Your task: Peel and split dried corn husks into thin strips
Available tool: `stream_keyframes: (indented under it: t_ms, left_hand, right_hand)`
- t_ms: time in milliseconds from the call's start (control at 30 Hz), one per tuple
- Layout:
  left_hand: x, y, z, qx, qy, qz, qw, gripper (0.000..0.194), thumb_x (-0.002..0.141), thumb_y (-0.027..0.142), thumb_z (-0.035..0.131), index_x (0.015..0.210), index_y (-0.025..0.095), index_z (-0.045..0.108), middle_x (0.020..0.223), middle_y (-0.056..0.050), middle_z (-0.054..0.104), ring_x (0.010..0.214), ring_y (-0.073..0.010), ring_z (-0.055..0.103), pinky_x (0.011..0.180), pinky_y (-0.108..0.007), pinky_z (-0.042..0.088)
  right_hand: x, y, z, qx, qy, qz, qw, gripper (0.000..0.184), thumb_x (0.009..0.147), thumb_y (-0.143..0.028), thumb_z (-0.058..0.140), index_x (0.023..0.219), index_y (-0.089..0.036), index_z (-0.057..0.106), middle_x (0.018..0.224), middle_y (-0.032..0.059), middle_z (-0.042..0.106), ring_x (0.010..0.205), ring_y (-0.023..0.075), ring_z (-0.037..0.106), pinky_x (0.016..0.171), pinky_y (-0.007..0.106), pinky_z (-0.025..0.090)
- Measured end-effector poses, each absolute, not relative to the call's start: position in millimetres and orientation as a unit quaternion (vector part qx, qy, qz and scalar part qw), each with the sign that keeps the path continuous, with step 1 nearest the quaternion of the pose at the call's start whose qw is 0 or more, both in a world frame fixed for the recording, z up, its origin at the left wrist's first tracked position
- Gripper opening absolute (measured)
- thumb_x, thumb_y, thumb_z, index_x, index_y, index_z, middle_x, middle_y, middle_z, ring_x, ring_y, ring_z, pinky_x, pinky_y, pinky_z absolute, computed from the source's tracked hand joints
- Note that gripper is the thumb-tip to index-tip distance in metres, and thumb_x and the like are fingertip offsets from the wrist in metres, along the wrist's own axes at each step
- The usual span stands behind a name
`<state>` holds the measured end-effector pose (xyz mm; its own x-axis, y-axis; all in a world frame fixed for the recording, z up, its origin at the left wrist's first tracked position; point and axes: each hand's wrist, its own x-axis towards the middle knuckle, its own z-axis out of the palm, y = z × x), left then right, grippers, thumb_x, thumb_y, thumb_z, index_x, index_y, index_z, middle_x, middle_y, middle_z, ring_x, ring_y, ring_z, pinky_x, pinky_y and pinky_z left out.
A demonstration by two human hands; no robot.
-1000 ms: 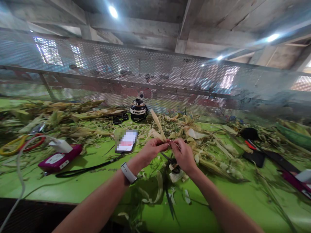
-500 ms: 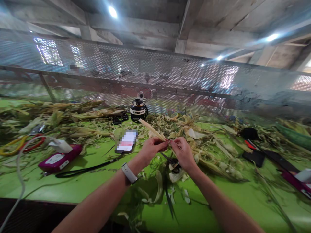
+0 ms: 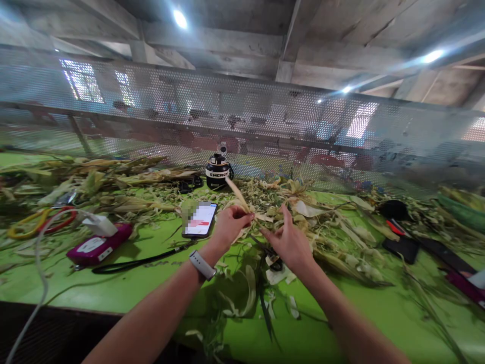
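Left hand: the person's left hand is pinching a long, pale tan strip of dry husk between thumb and fingers, knuckles bending, palm turning inward.
Right hand: the right hand is hovering across a small gap from the left fingertips, spread loose, index finger pointing up and away, thumb stretching toward the left hand; I am seeing nothing in its grasp.
Husk strip: it is standing out beyond the left fingertips, slanting up and leftward, its tip overlapping a black bottle with a white lettered band as I am looking.
Forearms: both are slanting inward over the bright green tabletop; a grey-banded watch is circling the left wrist.
Under the right hand: a dark tool, perhaps scissors, is lying partly hidden.
Left of the left hand: a black phone with a lit screen is lying just beside it; a purple power block is sitting farther out.
Beyond both hands: heaped husk scraps are crowding the surface, a grey perforated metal screen rising behind.
Near edge and room: the table's edge is running below the forearms; smooth green surface is showing outside each one.
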<state>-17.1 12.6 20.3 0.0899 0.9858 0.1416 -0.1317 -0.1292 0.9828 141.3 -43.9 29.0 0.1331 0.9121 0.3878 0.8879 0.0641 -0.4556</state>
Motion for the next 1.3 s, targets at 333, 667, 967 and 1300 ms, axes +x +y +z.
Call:
stream_keyframes:
  t_ms: [333, 667, 967, 1300]
  left_hand:
    - [-22.2, 13.9, 21.1, 0.635, 0.456, 0.446, 0.435, 0.029, 0.058, 0.040, 0.070, 0.054, 0.014, 0.060, 0.050, 0.002, 0.051, 0.049, -0.0094, 0.041, 0.049, -0.024, 0.030]
    - [-19.2, 4.5, 19.8, 0.741, 0.341, 0.308, 0.489, 0.023, 0.061, 0.035, 0.066, 0.055, 0.013, 0.065, 0.048, 0.003, 0.047, 0.048, -0.0080, 0.033, 0.047, -0.021, 0.024]
    - [-20.7, 5.3, 26.9, 0.706, 0.272, 0.346, 0.555, 0.022, 0.063, 0.037, 0.069, 0.069, 0.015, 0.071, 0.062, 0.000, 0.061, 0.060, -0.0120, 0.048, 0.060, -0.023, 0.039]
    - [-12.1, -9.6, 30.3, 0.639, 0.280, 0.358, 0.621, 0.020, 0.064, 0.035, 0.070, 0.067, 0.016, 0.067, 0.066, -0.001, 0.061, 0.068, -0.0141, 0.053, 0.070, -0.025, 0.041]
  right_hand:
    - [148.0, -50.0, 33.6, -0.477, -0.810, -0.093, 0.328, 0.027, 0.089, -0.036, 0.050, 0.075, -0.020, 0.067, 0.078, 0.0060, 0.064, 0.074, 0.0168, 0.058, 0.068, 0.027, 0.043]
    - [154.8, -44.0, 34.4, -0.439, -0.836, -0.157, 0.290, 0.026, 0.093, -0.033, 0.042, 0.085, -0.019, 0.062, 0.104, 0.0094, 0.066, 0.084, 0.0167, 0.061, 0.072, 0.027, 0.042]
    - [157.2, -44.1, 35.4, -0.584, -0.736, -0.117, 0.321, 0.035, 0.094, -0.042, 0.034, 0.084, -0.019, 0.058, 0.057, 0.0013, 0.060, 0.050, 0.0146, 0.054, 0.050, 0.024, 0.026]
    - [146.5, -45.6, 30.0, -0.650, -0.673, -0.112, 0.335, 0.024, 0.090, -0.031, 0.035, 0.089, -0.017, 0.055, 0.057, 0.0026, 0.061, 0.045, 0.0170, 0.053, 0.046, 0.026, 0.023]
